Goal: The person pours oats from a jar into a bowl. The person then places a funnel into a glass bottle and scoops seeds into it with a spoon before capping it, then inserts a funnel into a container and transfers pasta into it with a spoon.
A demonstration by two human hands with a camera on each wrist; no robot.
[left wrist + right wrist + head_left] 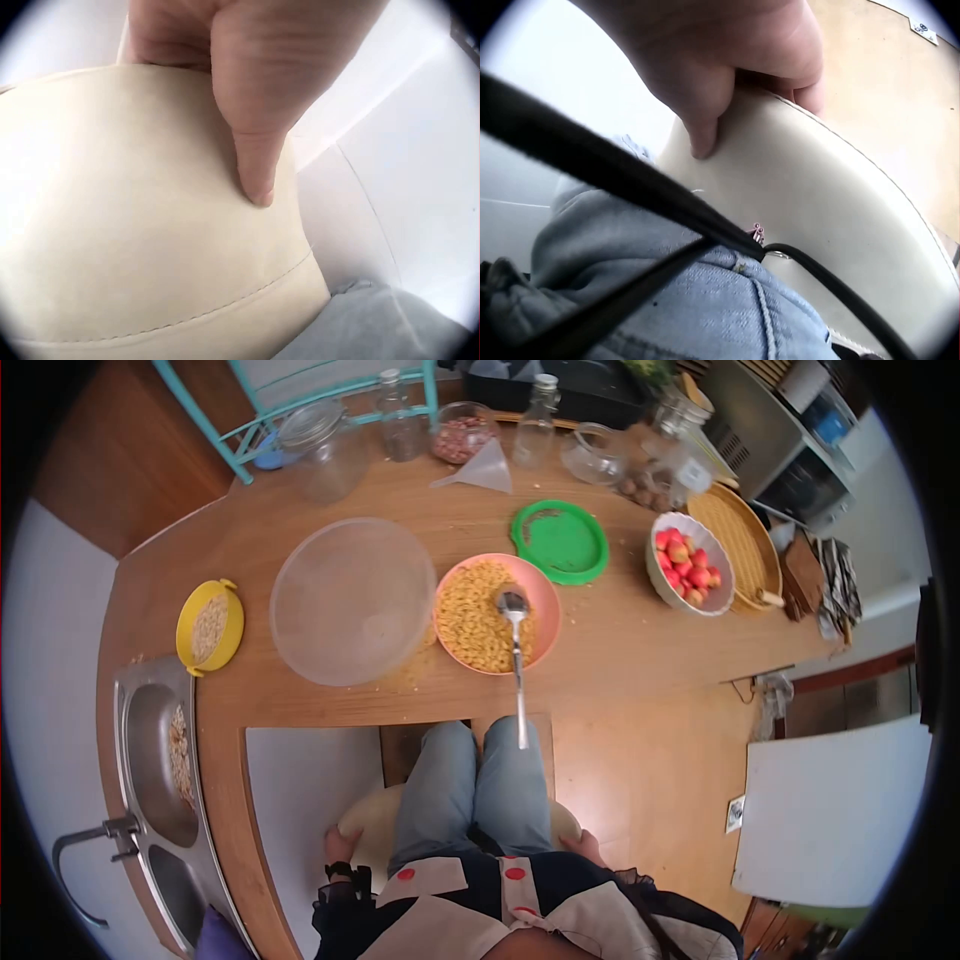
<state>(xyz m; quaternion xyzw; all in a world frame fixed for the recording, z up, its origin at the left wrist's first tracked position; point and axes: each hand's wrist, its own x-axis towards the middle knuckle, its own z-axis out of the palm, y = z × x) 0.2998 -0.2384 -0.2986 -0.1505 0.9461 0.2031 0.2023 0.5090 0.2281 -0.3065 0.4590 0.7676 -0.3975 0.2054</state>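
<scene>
The person sits on a cream seat (135,202), one hand at each side of it. In the left wrist view the left hand (262,67) grips the seat's edge, thumb pressed on top and fingers hidden over the side. The right hand (727,60) holds the opposite edge of the seat (802,180), its thumb on the top surface and its fingers curled over the rim. On the table, away from both hands, a pink bowl (546,610) holds yellow pieces, with a metal spoon (518,670) lying in it, its handle over the table's front edge.
Around the bowl are a clear round lid (352,602), a green lid (562,542), a yellow bowl (232,622) and a white bowl (722,560) of red fruit. Jars, bottles and a funnel (486,468) stand behind. A sink (150,760) is at the left.
</scene>
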